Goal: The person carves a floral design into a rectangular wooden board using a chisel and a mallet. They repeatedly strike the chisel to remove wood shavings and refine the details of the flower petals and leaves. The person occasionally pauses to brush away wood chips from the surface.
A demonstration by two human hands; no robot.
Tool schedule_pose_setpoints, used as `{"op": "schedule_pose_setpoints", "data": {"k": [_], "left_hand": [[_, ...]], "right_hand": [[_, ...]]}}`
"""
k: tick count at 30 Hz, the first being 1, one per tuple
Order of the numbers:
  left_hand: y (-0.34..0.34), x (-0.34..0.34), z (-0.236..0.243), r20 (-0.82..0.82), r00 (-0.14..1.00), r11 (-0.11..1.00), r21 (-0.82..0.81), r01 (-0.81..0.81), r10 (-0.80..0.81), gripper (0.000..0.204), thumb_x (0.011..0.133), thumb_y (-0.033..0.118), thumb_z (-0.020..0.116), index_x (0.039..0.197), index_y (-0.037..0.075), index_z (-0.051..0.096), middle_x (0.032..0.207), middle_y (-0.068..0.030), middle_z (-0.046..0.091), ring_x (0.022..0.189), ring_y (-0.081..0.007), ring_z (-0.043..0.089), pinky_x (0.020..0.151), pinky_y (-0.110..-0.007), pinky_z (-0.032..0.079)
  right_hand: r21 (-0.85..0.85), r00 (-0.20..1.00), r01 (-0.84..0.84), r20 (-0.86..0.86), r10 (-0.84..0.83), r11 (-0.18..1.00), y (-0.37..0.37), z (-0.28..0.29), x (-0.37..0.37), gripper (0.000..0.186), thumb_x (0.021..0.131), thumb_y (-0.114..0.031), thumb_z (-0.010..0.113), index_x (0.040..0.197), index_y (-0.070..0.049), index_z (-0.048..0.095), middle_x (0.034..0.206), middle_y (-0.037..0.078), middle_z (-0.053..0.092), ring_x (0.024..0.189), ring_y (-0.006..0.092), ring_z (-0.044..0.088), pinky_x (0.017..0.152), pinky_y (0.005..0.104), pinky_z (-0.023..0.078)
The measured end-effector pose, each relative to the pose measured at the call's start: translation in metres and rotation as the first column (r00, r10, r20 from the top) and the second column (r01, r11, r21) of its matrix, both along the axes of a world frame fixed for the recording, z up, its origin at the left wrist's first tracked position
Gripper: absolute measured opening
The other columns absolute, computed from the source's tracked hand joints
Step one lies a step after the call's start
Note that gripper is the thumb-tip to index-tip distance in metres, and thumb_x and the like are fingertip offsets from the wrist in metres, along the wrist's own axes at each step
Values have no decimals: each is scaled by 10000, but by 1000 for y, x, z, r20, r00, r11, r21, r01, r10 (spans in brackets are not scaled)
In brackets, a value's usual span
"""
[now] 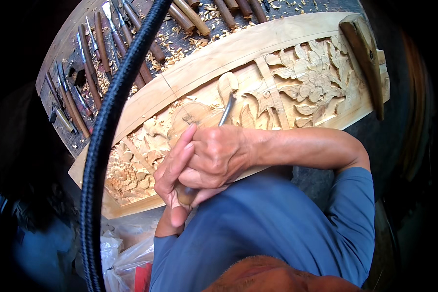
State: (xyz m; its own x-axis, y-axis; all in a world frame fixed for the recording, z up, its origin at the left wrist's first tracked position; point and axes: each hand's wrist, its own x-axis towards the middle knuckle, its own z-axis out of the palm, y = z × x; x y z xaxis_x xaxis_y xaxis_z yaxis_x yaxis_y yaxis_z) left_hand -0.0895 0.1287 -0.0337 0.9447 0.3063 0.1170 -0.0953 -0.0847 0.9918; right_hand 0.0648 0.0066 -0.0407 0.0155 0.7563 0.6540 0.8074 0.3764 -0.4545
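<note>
A carving gouge slants across the pale wooden panel, its metal tip touching the relief near a rounded, curling shape. My right hand is closed in a fist around the tool, hiding most of its length. Against the fist lies my left hand, around the rounded wooden butt of the handle, with its fingers fairly straight and its thumb below. Leaves and a flower are carved in the panel's right section. The left section holds more carved relief with small chips.
A dark wooden bar lies across the panel's right end. Several carving tools and wood shavings cover the bench beyond. A black braided cable crosses the left side of the view. Clear plastic bags sit at lower left.
</note>
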Motion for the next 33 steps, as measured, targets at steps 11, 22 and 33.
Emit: {"op": "schedule_pose_setpoints", "data": {"k": [11, 22, 33], "left_hand": [[-5, 13, 12, 229, 968, 993, 73, 88, -102, 1210, 856, 970, 356, 1477, -46, 572, 1426, -431, 593, 1320, -473, 636, 1105, -525, 516], [-8, 7, 25, -130, 989, 991, -118, 61, -76, 1112, 881, 876, 445, 1505, -37, 563, 1492, -408, 550, 1388, -462, 579, 1162, -525, 454], [-3, 5, 22, -208, 977, 985, -173, 4, -41, 1025, 905, 782, 535, 1533, -29, 553, 1558, -385, 507, 1455, -451, 522, 1220, -525, 391]], "right_hand": [[46, 954, -144, -260, 152, 988, -2, 13, 4, 521, 837, -536, 835, 737, -81, 604, 603, 80, 632, 532, 283, 675, 519, 410, 550], [-3, 991, -76, -113, 75, 997, 2, 0, 4, 477, 885, -516, 734, 753, -103, 536, 639, 56, 580, 527, 228, 624, 505, 380, 512], [-6, 997, -34, -68, 33, 999, 7, -6, 3, 474, 880, -519, 736, 761, -125, 499, 655, 24, 531, 513, 194, 583, 499, 357, 489]]}}
